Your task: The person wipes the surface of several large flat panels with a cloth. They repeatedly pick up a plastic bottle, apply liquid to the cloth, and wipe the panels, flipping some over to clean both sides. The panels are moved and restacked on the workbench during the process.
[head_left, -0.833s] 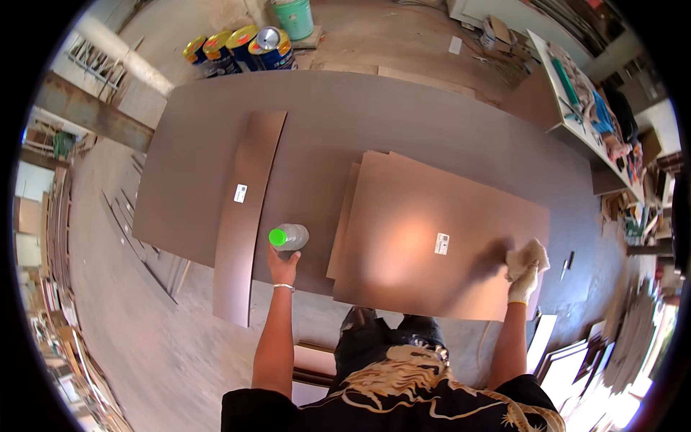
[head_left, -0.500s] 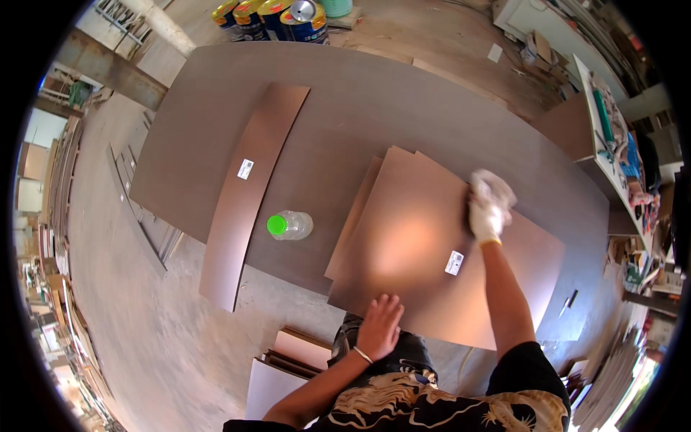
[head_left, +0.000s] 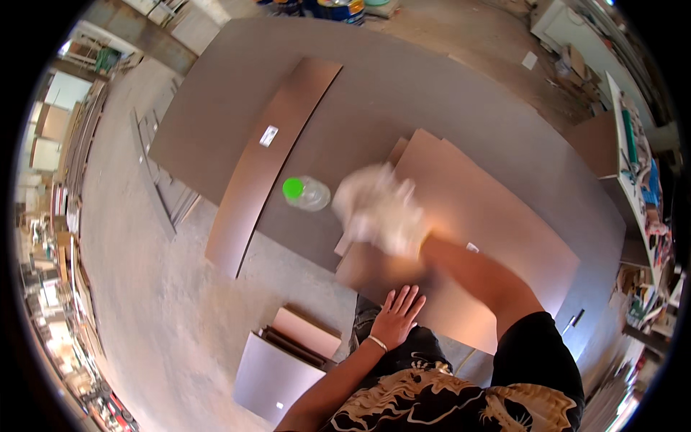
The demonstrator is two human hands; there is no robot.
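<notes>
My right hand (head_left: 403, 227) wears a white work glove and is smeared by motion. It holds a pale rag (head_left: 367, 198), bunched up over the left part of a stack of copper-brown panels (head_left: 497, 216). Bare and with a pale band at the wrist, my left hand (head_left: 397, 317) rests with fingers stretched at the near edge of the top panel. A clear plastic bottle (head_left: 314, 194) with a green cap stands just left of the rag. Farther left a long narrow copper-brown panel (head_left: 277, 155) lies across the table, its near end jutting past the edge.
The big grey-brown table (head_left: 403, 79) carries all of this. Several panels (head_left: 277, 381) lean together on the floor by my left leg. A metal frame (head_left: 155, 183) lies on the floor at left. A cluttered shelf unit (head_left: 626, 158) stands at right; paint cans (head_left: 342, 11) are beyond the far edge.
My right hand has swept the rag left across the top panel, from its right side to its left. My left hand stays at the near edge. The whole view has shifted a little.
</notes>
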